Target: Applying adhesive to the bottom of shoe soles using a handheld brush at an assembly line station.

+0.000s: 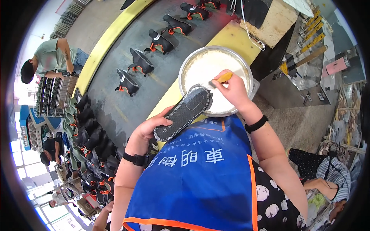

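My left hand (148, 129) holds a dark grey shoe sole (184, 112) by its heel end, bottom side up, with the toe end over the rim of a round metal basin (185, 63). The basin holds white paste. My right hand (233, 89) grips a brush with a yellow handle (224, 77), its bristles touching the toe end of the sole. Both wrists wear black bands. A blue apron with an orange edge covers my front.
A grey conveyor belt (115, 84) with yellow edges carries several black and orange shoe uppers (140, 61). Racks of dark shoes (90, 146) stand at the left. Other people work at the far left and lower right. A metal workbench with yellow-handled tools (312, 34) is at the upper right.
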Demonstrator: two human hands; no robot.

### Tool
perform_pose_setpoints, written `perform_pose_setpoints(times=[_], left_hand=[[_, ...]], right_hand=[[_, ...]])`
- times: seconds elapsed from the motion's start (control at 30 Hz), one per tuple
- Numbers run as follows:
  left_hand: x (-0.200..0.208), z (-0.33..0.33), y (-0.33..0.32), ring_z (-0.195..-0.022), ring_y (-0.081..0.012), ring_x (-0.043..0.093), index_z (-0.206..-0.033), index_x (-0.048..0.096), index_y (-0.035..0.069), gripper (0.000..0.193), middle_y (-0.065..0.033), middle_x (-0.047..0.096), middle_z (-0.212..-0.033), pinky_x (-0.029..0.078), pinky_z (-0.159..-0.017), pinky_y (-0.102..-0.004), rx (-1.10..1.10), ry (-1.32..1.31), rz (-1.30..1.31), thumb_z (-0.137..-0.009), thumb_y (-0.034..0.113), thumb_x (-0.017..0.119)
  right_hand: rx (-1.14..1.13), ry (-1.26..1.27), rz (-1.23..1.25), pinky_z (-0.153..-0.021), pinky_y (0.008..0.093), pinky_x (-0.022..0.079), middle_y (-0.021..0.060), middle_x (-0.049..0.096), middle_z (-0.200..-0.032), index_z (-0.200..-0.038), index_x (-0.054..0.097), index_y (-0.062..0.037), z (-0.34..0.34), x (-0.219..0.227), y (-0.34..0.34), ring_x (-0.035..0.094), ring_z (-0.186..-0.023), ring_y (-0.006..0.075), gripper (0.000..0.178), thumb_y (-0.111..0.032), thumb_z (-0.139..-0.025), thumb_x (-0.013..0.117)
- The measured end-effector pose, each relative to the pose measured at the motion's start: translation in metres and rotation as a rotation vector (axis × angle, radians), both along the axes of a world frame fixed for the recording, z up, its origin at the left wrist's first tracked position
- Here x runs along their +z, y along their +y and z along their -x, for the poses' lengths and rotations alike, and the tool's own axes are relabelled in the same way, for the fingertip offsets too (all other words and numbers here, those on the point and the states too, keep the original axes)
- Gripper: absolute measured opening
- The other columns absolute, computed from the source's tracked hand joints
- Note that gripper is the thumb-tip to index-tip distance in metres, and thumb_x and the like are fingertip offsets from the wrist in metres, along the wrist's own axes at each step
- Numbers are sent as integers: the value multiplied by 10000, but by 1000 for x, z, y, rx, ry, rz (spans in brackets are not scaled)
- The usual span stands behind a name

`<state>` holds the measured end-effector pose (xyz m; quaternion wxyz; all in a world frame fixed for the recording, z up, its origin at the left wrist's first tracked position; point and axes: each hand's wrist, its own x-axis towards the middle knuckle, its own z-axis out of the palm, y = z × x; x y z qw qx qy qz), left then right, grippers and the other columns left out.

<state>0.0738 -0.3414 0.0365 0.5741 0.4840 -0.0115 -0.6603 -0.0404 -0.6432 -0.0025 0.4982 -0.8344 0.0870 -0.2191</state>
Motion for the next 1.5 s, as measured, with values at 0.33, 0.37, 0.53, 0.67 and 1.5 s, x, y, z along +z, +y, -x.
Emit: perform_pose_setpoints(times=[0.33,0.37,0.53,0.67,1.5], left_hand=[[-6,8,10,-1277,-212,506,-1536,293,44,881,-139,495,-1420,378,-1082,-313,14,-350,11,-730,75,647],[-6,8,9,-1271,-215,517,-1535,293,42,895,-142,495,-1421,383,-1085,-317,37,-408,2,-713,76,645],[-11,12,11,-1290,-214,486,-1537,309,76,860,-122,492,-1422,350,-1092,-330,55,-477,8,-751,77,656],[-11,18,6,-1279,-213,493,-1538,302,74,843,-126,494,-1417,359,-1081,-322,163,-432,41,-771,74,652],[-20,18,12,-1259,-219,502,-1560,251,108,854,-142,468,-1425,392,-1052,-321,245,-520,68,-804,79,648]], right_hand=[[-216,158,48,-596,321,513,91,633,-687,-843,605,-54,-5,4,31,651,-619,221,166,-188,-872,699],[-301,256,174,-588,324,507,92,627,-669,-842,595,-59,-5,3,29,646,-609,229,170,-194,-876,692],[-264,-9,-143,-574,356,488,97,621,-654,-831,549,-49,-12,16,44,636,-597,250,201,-191,-879,682],[-316,91,-38,-552,330,462,85,597,-637,-816,529,-48,-5,4,55,593,-554,218,211,-178,-897,675],[-130,82,-154,-560,294,453,79,610,-664,-829,536,-30,-7,16,65,581,-577,135,273,-220,-910,716]])
